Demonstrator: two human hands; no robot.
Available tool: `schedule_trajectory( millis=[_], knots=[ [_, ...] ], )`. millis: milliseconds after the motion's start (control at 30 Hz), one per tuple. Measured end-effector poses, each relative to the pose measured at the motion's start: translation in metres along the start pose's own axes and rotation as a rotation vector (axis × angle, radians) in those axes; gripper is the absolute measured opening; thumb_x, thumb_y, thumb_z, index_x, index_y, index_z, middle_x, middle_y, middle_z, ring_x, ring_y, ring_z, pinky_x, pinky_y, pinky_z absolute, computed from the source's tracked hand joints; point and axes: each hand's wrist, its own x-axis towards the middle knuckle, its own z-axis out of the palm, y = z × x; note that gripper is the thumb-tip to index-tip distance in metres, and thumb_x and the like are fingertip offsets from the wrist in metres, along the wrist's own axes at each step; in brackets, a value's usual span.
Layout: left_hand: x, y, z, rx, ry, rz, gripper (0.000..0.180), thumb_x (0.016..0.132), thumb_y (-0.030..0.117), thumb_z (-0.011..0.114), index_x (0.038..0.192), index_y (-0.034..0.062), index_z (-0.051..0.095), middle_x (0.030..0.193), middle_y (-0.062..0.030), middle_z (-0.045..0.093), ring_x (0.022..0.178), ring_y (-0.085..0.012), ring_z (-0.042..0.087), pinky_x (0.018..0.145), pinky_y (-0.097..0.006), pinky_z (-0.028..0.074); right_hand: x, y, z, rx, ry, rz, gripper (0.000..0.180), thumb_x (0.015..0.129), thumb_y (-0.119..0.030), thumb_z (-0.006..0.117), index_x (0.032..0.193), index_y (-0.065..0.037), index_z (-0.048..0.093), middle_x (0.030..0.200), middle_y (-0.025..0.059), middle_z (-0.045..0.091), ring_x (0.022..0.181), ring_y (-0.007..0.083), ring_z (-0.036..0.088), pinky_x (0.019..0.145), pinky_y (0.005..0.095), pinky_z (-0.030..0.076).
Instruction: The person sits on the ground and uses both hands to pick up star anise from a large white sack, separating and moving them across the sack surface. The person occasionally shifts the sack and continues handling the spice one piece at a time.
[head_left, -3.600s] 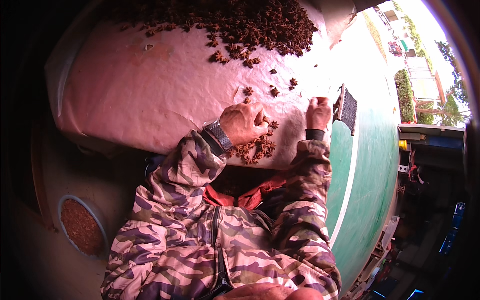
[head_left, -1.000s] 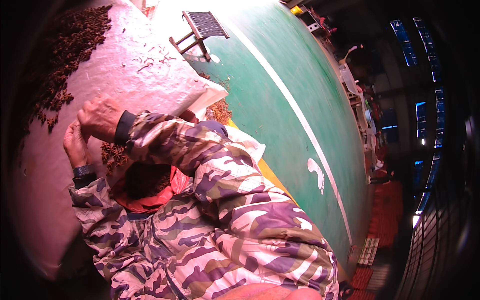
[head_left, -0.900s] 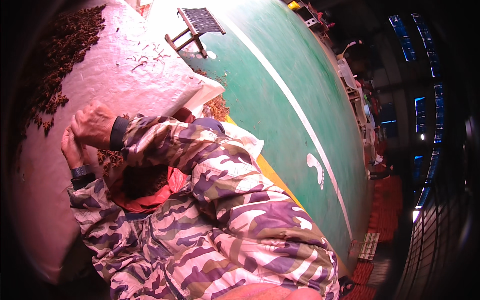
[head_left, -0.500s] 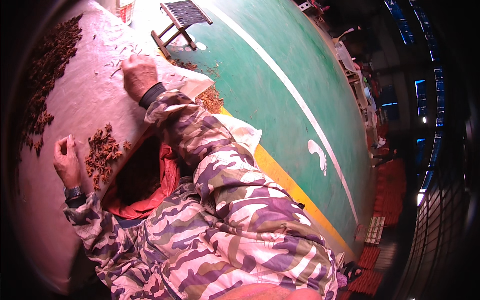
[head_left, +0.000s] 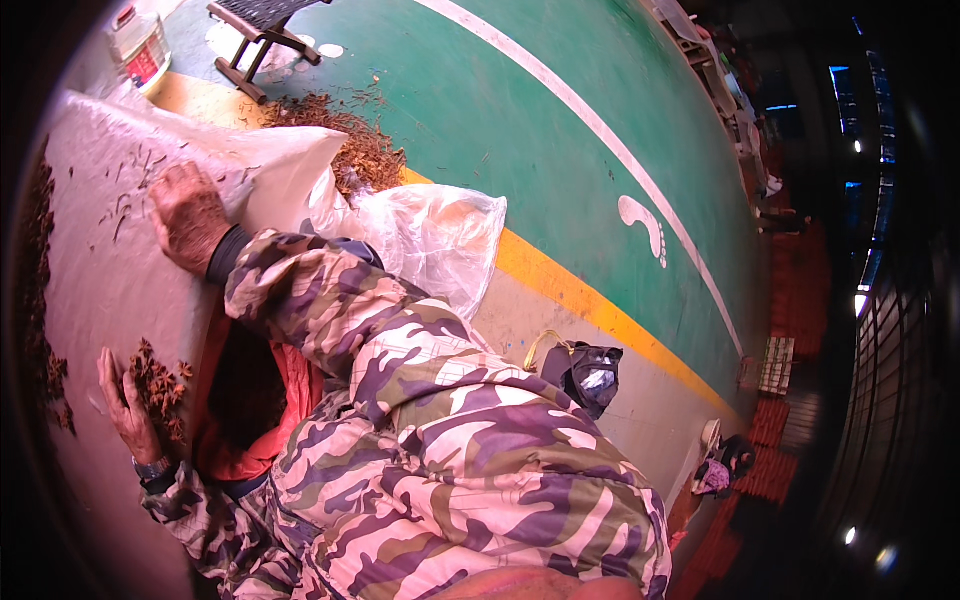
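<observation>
My left hand [head_left: 127,408] lies on the pale sheet [head_left: 120,285], its fingers stretched out along the side of a small pile of star anise [head_left: 160,388]. Farther off, my right hand [head_left: 190,217] rests on the same sheet with its fingers curled downward. Whatever those fingers hold, if anything, is hidden beneath the hand. Thin dark stem scraps [head_left: 125,190] are scattered just left of it. Between my arms a red bag [head_left: 302,385] hangs open against my front, dark inside. A larger heap of star anise [head_left: 35,270] runs along the left rim.
Brown debris [head_left: 355,150] is heaped on the floor beyond the sheet, near a folding stool [head_left: 262,40]. A clear jug [head_left: 140,50] stands at the far left. Crumpled clear plastic [head_left: 440,235] and a black bag [head_left: 590,378] lie to my right.
The view has shifted, so the stool and sheet sit farther left. My left hand has gone from curled fingers to stretched ones, now against the small pile. My right hand remains by the scraps.
</observation>
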Motion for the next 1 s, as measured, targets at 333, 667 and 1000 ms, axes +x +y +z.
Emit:
schedule_trajectory(
  millis=[333,667,1000],
  knots=[
    [-0.017,0.057,0.0,0.038,-0.086,0.041,0.051,0.108,0.023,0.044,0.154,0.0017,0.045,0.162,-0.0169,0.041,0.154,-0.0329,0.031,0.125,-0.045,0.022,0.003,-0.013,0.001,0.071,-0.05,0.008,0.022,0.075,-0.013,0.071,0.09,0.002,0.063,0.102,0.0209,0.059,0.103,0.0379,0.056,0.091,0.0464,0.048],
    [-0.035,0.094,0.011,0.026,-0.123,0.09,0.049,0.108,0.024,0.047,0.152,0.0027,0.048,0.161,-0.0193,0.041,0.152,-0.0358,0.033,0.124,-0.048,0.024,0.0,-0.011,0.004,0.102,-0.029,0.047,0.018,0.077,-0.012,0.07,0.088,0.002,0.064,0.1,0.0212,0.061,0.1,0.0374,0.058,0.089,0.0457,0.049],
    [-0.048,0.098,0.014,-0.104,-0.055,0.002,0.053,0.107,0.025,0.051,0.154,0.0024,0.045,0.162,-0.0185,0.04,0.152,-0.0338,0.033,0.125,-0.047,0.023,-0.003,-0.012,0.009,0.139,-0.04,0.08,0.018,0.077,-0.013,0.069,0.088,0.001,0.064,0.098,0.0203,0.062,0.101,0.0367,0.058,0.089,0.0446,0.049]
  ],
)
